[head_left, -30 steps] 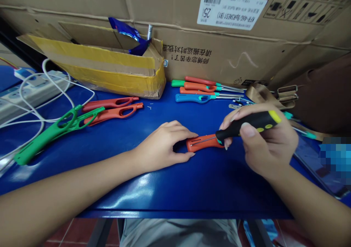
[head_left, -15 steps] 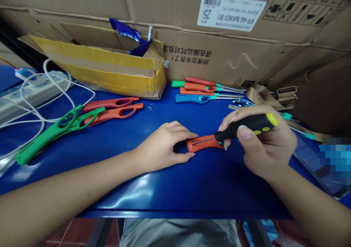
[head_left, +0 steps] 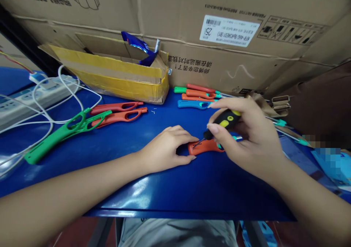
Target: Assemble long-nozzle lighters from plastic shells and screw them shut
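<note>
The screwdriver (head_left: 224,123) now stands steeper against the orange lighter (head_left: 207,147).

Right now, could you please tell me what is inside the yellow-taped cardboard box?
A blue packet and a silvery cylinder stick up at the right end of the box. Its front wall hides the bottom, so whatever lies lower cannot be seen.

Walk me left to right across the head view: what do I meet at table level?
Power strip, orange casing, left hand, orange lighter handle, right hand holding the screwdriver.
</note>
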